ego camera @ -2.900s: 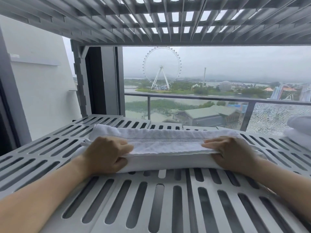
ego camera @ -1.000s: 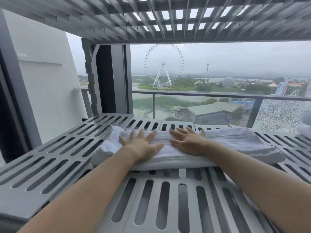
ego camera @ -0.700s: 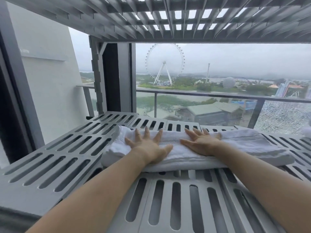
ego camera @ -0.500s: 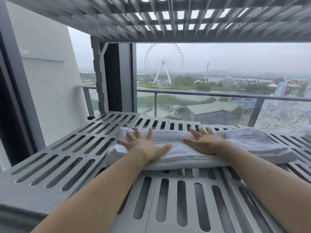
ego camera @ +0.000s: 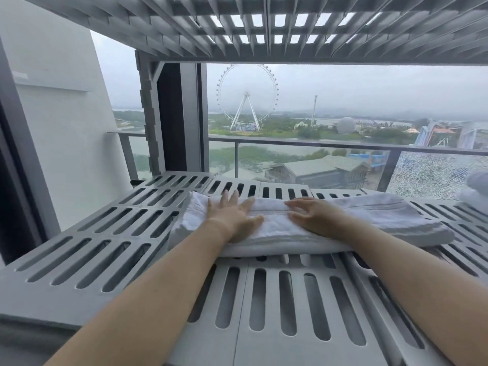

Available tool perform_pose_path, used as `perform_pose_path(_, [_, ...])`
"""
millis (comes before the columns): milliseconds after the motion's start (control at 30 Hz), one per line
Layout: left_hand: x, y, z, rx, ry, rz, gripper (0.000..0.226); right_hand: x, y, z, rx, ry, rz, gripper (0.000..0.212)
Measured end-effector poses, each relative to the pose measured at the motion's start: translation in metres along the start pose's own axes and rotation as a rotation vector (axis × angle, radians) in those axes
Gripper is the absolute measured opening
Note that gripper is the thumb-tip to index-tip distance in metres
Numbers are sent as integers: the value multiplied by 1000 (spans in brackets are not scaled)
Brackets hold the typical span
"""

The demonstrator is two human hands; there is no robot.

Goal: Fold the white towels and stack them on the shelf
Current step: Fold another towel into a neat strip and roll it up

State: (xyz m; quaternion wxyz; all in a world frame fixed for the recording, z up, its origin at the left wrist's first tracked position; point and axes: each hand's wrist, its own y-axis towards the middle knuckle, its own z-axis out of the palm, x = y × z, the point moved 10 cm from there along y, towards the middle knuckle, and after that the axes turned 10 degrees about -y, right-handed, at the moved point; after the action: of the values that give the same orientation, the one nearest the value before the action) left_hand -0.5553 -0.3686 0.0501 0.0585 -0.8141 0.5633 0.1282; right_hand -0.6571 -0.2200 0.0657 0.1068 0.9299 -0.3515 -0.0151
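Observation:
A folded white towel [ego camera: 383, 220] lies lengthwise across the grey slotted shelf [ego camera: 87, 249]. My left hand [ego camera: 235, 215] rests flat on the towel's left part, fingers spread and straight. My right hand [ego camera: 314, 215] lies palm down on the towel's middle, fingers pointing left and slightly bent. Both hands sit close together on top of the towel, and neither grips it. Another white towel [ego camera: 476, 188] shows partly at the far right edge of the shelf.
A second slotted shelf [ego camera: 264, 27] hangs close overhead. A dark upright post [ego camera: 171, 117] stands at the back left, a white wall [ego camera: 58, 128] to the left. Behind the shelf runs a glass balcony railing [ego camera: 317, 146].
Earlier both hands gripped the towel's ends; they then came to its middle and lay flat. In the last second my left hand has slid slightly left, and my right fingers have curled a little.

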Motion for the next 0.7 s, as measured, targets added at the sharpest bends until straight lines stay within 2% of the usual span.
perform_pose_path(67, [20,1,-4,-16,-75,-82,75,-4,-2,8,88,-2,0,50])
perform_pose_path(167, [47,-4,-10,-41,-64,-239,91,-5,-6,15,148,-64,-2,55])
perform_pose_path(333, [50,-9,-18,-86,4,-310,98,-3,-10,15,168,-101,19,57])
perform_pose_path(433, [53,-13,-19,-88,3,-330,102,-1,-12,8,111,-60,40,55])
perform_pose_path(500, [49,-11,-22,-101,55,-274,95,0,-13,-5,-5,30,73,49])
perform_pose_path(567, [27,-5,-25,-123,122,-120,79,0,-15,-17,-114,72,103,41])
perform_pose_path(700, [-53,-2,-14,-71,-82,214,56,12,-17,-21,-135,50,72,39])
